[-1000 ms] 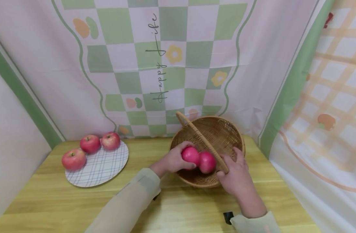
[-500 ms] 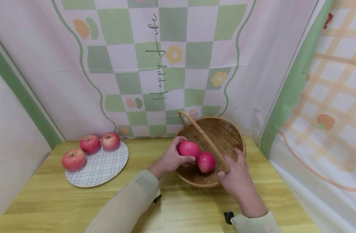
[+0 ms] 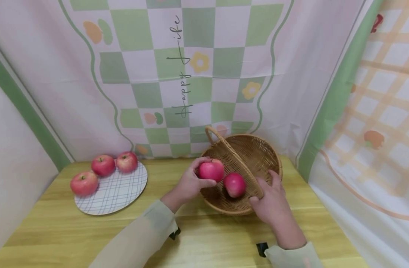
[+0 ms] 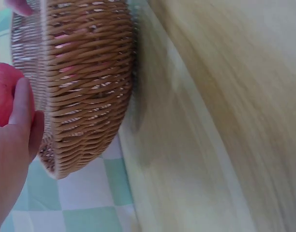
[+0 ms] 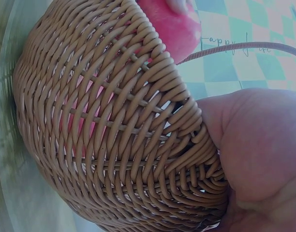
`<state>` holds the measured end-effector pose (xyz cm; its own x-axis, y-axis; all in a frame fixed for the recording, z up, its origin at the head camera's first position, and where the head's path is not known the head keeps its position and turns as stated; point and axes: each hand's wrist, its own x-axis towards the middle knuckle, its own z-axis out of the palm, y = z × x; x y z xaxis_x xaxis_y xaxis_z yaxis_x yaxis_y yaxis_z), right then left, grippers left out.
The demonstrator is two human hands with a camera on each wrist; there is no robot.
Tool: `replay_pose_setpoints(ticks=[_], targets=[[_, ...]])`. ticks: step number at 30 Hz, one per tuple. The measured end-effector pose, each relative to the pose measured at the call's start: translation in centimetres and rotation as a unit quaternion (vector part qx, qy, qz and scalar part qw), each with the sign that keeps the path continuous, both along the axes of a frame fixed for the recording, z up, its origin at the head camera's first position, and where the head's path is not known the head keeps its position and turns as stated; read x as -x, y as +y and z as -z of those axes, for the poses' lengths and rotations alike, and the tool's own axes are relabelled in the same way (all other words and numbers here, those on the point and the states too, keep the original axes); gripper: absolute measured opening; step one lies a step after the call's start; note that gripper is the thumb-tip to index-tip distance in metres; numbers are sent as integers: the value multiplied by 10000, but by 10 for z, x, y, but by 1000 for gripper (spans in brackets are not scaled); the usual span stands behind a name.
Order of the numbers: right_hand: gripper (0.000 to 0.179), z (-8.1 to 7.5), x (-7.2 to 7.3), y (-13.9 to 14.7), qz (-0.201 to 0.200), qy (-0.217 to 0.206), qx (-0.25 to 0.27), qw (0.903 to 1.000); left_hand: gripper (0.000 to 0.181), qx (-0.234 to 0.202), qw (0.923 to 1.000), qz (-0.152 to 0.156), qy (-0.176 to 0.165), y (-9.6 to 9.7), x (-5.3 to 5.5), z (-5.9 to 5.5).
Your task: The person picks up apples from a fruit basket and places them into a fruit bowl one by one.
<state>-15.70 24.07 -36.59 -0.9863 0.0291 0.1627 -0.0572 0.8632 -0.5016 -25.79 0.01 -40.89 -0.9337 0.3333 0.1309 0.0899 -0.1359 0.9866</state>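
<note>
A red apple [image 3: 211, 170] is in my left hand [image 3: 187, 184], thumb on its near side and fingers behind it. It is raised at the left rim of a brown wicker basket [image 3: 264, 160]; the left wrist view shows this apple [image 4: 4, 94] beside the basket's woven wall [image 4: 90, 92]. Inside the basket lies another red apple [image 3: 235, 185], which shows pink through the weave in the right wrist view. My right hand [image 3: 272, 206] grips the basket's right rim at the foot of its arched handle [image 3: 237, 158], fingers reaching inside.
To the left, a round white plate with a blue grid [image 3: 120, 191] holds three apples: one at the front [image 3: 85, 183], one behind it [image 3: 103, 165] and one at the back [image 3: 127, 162]. A checkered curtain [image 3: 177, 93] hangs behind the wooden table [image 3: 204, 238].
My left hand has drawn its apple left and slightly up, apart from the other apple, which has shifted slightly left within the basket. The right hand stays at the rim.
</note>
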Motion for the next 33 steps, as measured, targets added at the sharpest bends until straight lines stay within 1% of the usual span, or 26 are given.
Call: replay_pose_setpoints(ticks=[3,5,7,10,11,13,15,17,18,21,24,26,30,33], targets=[[56,1,0,0,23,-21,-6,10000,68,26,9997,-172,-168,-5,-5,-4],[56,1,1,0,36,-43,-20,10000,63,-152,9991,-280,-289,-7,-9,-6],[56,1,1,0,41,-57,-37,10000,57,-519,9972,-333,-423,-10,-13,-10],[56,1,1,0,39,-84,-42,9999,49,-1146,9903,-422,-664,-16,-18,-14],[56,1,1,0,37,-84,-41,9999,47,-1314,9871,-500,-762,-18,-18,-15],[57,2,1,0,26,-80,-43,10000,46,-1466,9826,-722,-881,-23,-20,-18],[57,2,2,1,12,-57,-41,10000,47,-1475,9805,-903,-933,-29,-21,-20],[57,2,2,1,-2,-21,-42,10000,45,-1450,9804,-991,-891,-37,-21,-21],[57,3,2,1,-5,-11,-41,10000,45,-1420,9815,-966,-849,-41,-22,-22],[56,3,2,1,-9,-5,-46,10000,43,-1368,9854,-764,-669,-54,-24,-22],[55,3,1,1,-3,-9,-53,10000,44,-1276,9880,-673,-555,-68,-28,-23],[54,3,1,1,0,16,-64,10000,44,-1242,9882,-721,-541,-77,-30,-24],[53,4,1,1,-3,100,-98,9999,46,-1369,9850,-825,-648,-97,-34,-25],[53,4,1,1,-15,135,-102,9999,50,-1201,9857,-979,-664,-113,-38,-24]])
